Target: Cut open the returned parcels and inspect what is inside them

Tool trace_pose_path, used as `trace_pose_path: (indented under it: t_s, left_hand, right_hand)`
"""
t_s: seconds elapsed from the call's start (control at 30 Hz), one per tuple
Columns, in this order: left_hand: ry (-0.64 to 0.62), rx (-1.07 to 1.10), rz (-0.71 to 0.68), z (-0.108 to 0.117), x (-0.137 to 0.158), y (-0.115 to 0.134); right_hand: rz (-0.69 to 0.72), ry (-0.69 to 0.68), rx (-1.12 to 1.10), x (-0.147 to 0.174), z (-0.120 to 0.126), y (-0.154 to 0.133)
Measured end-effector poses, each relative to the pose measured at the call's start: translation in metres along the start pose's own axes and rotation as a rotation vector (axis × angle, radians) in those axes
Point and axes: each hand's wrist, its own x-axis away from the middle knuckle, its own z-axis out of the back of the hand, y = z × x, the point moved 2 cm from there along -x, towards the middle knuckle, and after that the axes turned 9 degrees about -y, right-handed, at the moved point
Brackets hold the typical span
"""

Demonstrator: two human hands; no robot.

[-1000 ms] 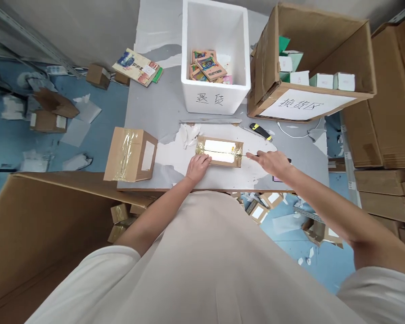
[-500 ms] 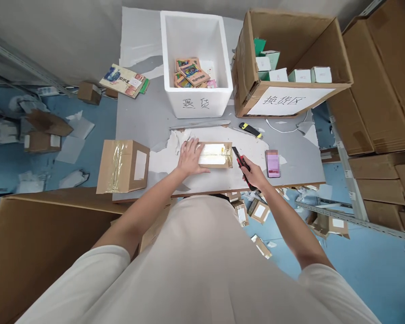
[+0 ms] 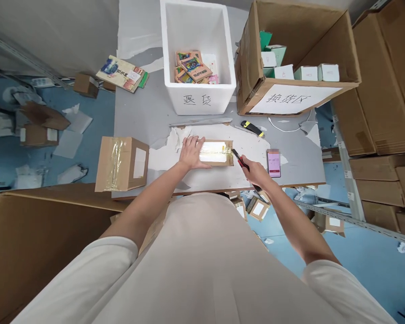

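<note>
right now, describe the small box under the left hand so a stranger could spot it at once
On the gray table, find the white bin. Between that bin and the person lies the small box, the left hand on its left end and a dark cutter in the right hand near its other end. Unlike the bigger carton to its left, its white label faces up.

Mid-frame, your left hand [image 3: 191, 154] hides the left end of the small carton [image 3: 216, 152]; your right hand [image 3: 254, 173] partly covers the cutter [image 3: 238, 158]. At lower left, the large box [image 3: 50, 238] is cut off.
</note>
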Motion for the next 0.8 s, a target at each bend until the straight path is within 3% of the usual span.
trace_pose_path:
  t_s: [0.23, 0.4, 0.6, 0.8]
  left_hand:
    - [0.003, 0.025, 0.008, 0.000, 0.000, 0.000]
    - [-0.003, 0.058, 0.004, -0.001, -0.002, -0.001]
    - [-0.021, 0.029, 0.027, 0.000, -0.002, 0.000]
    - [-0.040, 0.022, 0.053, 0.000, -0.001, 0.001]
  right_hand:
    - [-0.071, -0.030, 0.176, -0.002, -0.004, -0.020]
    - [-0.042, -0.085, 0.163, 0.013, -0.003, -0.020]
    - [-0.126, -0.081, 0.162, 0.013, -0.012, -0.029]
    - [-0.087, -0.107, 0.139, 0.041, -0.011, -0.024]
